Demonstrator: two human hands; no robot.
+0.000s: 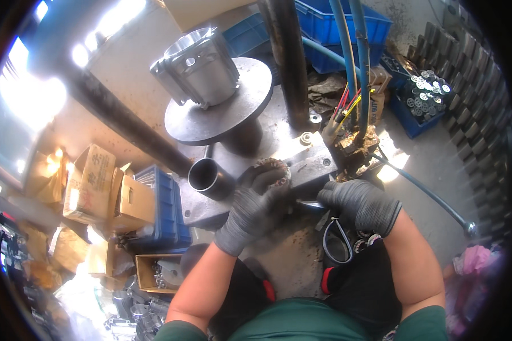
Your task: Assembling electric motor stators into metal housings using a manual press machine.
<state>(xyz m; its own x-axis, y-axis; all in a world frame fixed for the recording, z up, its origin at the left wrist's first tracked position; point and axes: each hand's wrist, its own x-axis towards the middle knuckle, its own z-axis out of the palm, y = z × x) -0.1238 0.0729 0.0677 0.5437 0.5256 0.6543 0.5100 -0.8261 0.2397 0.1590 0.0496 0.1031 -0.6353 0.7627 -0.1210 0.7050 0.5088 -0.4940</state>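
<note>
Left hand [249, 206]: fingers at round part [277, 169], by base [198, 209] near edge; blurred, can't tell if gripping. Right hand [363, 204]: fingers curled, pinching bright strip [310, 204], just off near edge; long axis roughly left-right, free end pointing left.

There are one left grip [253, 202] and one right grip [359, 203], one metal housing [202, 71] on one round plate [256, 79] beyond them, two dark posts [287, 62] farther off, and one open tube [217, 184] just beside the left.
</note>
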